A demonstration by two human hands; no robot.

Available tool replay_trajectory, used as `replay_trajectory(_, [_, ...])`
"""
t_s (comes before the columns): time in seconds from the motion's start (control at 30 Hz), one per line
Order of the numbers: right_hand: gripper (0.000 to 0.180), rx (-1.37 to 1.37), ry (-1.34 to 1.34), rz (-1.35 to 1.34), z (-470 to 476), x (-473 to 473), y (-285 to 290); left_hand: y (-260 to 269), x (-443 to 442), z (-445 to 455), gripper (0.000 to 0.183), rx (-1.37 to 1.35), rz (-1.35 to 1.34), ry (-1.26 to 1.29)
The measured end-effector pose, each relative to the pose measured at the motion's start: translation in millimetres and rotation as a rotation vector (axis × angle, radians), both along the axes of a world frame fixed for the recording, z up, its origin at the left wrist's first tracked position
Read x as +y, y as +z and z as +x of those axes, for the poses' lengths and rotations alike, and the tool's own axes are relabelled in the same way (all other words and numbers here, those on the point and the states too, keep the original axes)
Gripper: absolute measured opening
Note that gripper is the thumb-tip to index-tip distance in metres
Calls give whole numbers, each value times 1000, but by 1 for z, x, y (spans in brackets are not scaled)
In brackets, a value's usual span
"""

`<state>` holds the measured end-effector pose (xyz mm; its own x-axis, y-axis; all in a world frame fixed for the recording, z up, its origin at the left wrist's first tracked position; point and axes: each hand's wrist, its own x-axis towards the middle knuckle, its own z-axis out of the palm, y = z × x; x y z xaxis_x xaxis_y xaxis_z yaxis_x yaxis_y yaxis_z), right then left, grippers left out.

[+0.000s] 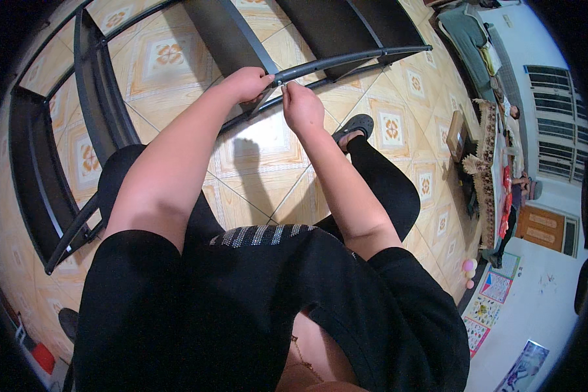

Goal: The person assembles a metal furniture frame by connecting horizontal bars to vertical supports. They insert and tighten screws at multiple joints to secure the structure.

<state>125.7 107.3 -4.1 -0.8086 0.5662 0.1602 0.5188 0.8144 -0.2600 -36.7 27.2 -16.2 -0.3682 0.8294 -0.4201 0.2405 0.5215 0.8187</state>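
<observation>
A dark metal shelf rack lies on its side on the floor in front of me, with a black tubular upright along its near side. My left hand is closed around the upright where a black shelf panel meets it. Close beside it on the right, my right hand has thumb and forefinger pinched together at the same joint. A small shiny piece shows at those fingertips, too small to tell exactly what it is. My left fingers hide part of the joint.
Other black shelf panels span the rack at left and upper right. My foot in a dark clog rests on the patterned tile floor. At right are a fringed table cover, a cardboard box, a sofa and people.
</observation>
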Motion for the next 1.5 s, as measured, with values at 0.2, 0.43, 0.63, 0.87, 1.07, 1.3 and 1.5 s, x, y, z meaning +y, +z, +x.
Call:
replay_trajectory(0.2, [16, 71, 143, 116, -5, 12, -8, -3, 2, -3, 40, 64, 15, -23])
replay_trajectory(0.43, [13, 85, 200, 159, -5, 11, -4, 1, 1, -1, 40, 25, 9, -2])
replay_trajectory(0.63, [14, -19, 326, 226, -6, 25, 4, 0, 2, 0, 40, 55, 0, -7])
replay_trajectory(0.87, [27, 97, -108, -228, -21, -1, -16, -3, 5, -1, 38, 40, 23, -7])
replay_trajectory(1.07, [25, 662, -630, -1818, -47, -8, -11, -19, 4, -9, 38, 27, 101, 29])
replay_trajectory(1.3, [23, 636, -514, -1555, -28, -19, -13, -14, 5, -5, 39, -48, 70, 24])
replay_trajectory(1.5, [32, 300, -204, -533, 1, 1, -37, -4, 3, 0, 39, -30, 57, 17])
